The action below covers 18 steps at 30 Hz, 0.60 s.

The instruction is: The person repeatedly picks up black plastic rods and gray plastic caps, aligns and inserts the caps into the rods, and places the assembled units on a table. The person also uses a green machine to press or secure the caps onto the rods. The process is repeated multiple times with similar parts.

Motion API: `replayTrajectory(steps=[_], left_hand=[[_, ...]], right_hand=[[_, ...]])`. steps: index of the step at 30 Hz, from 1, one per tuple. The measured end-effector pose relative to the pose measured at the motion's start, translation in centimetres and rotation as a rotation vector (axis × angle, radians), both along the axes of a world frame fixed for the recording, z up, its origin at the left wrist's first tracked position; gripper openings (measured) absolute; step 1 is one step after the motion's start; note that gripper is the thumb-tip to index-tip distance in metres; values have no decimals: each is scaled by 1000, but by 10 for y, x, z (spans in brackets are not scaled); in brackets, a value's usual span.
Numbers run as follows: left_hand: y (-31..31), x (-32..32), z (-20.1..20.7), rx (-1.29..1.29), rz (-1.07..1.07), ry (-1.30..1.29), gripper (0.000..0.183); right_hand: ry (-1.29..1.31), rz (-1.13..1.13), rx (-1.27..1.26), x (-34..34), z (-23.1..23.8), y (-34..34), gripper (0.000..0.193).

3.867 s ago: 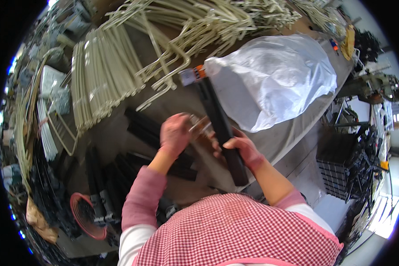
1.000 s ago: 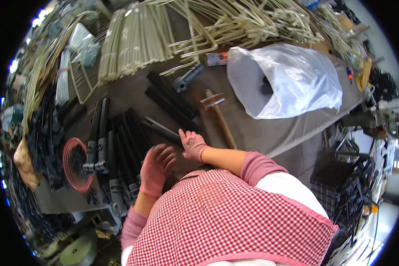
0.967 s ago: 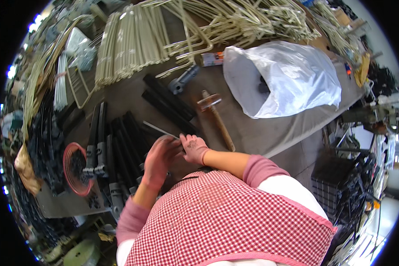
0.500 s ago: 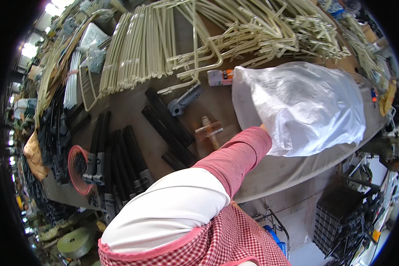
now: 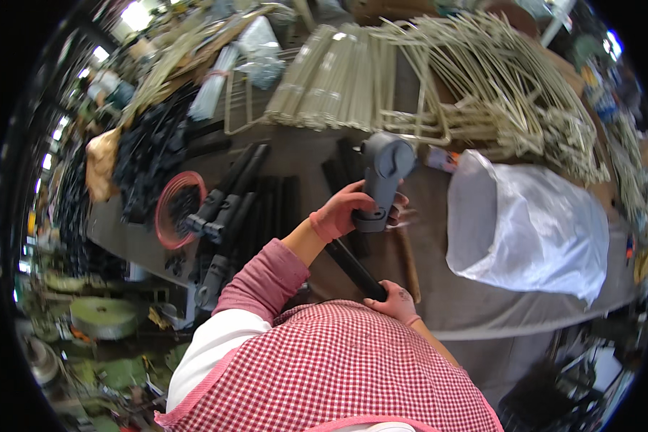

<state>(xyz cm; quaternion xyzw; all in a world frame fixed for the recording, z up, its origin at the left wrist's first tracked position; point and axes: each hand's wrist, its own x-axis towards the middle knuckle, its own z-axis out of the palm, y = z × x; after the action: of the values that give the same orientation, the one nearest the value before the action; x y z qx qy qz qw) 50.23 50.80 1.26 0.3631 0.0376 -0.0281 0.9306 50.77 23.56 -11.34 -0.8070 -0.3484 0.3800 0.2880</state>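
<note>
My left hand is closed around the lower end of a grey plastic joint piece, which has a round head at its top and is raised above the table. Closed on the near end of a black tube, my right hand is close to my apron. The tube slants up and left, beneath the left hand. A wooden-handled hammer lies just right of the tube, its head partly hidden and blurred. To the right, a white sack lies on its side with its mouth facing left.
Bundles of pale bent rods cover the table's far side. At left are a pink round basket of small dark parts and several black tubes with grey ends. A small box sits by the sack on the brown tabletop.
My left hand has left the sack's mouth and moved left, and now holds the grey joint piece. My right hand has come into view with the black tube. The view has shifted.
</note>
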Motion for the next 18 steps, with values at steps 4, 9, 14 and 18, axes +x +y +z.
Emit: replayTrajectory(steps=[4, 9, 14, 18], left_hand=[[22, -69, 53, -77, 291, -252, 70], [47, -126, 75, -185, 538, -423, 76], [70, -149, 81, 1, 786, -482, 51], [73, -151, 82, -126, 935, -503, 36]], right_hand=[[-100, -45, 208, 0, 55, 26, 48], [-184, -80, 382, -12, 120, 49, 41], [-56, -73, 516, -35, 156, 56, 40], [-81, -41, 555, -46, 167, 57, 40]])
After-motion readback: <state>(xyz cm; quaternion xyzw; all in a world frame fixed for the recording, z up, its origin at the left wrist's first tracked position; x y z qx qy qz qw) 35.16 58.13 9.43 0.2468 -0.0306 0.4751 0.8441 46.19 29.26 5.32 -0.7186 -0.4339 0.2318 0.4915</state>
